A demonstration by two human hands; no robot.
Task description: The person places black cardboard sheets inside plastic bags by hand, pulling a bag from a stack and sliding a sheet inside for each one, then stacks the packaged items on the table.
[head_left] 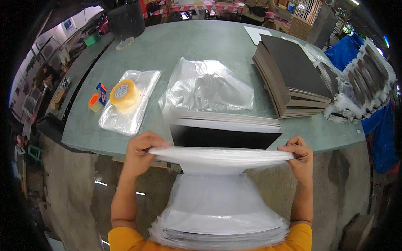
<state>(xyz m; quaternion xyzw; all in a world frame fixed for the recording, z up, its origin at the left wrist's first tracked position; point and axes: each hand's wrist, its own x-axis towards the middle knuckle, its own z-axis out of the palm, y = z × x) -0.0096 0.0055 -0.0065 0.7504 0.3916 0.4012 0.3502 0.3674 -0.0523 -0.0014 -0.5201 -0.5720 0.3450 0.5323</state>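
My left hand (142,152) and my right hand (299,155) pinch the two ends of a clear plastic bag's edge (222,155), pulled taut between them. Close to my body, the rest of the plastic spreads over a stack of flat sheets (217,230). Just beyond the taut edge, at the near side of the table, stands a stack of boards (226,136) with a black face toward me and white edges on top. Its left end is blurred. Whether the bag's edge touches these boards, I cannot tell.
On the green table (167,42) lie a crumpled clear plastic sheet (209,85), folded plastic bags (125,119) under a tape roll (124,95), and a small tape dispenser (97,99). At the right rise a dark board stack (293,62) and plastic-wrapped bundles (364,79).
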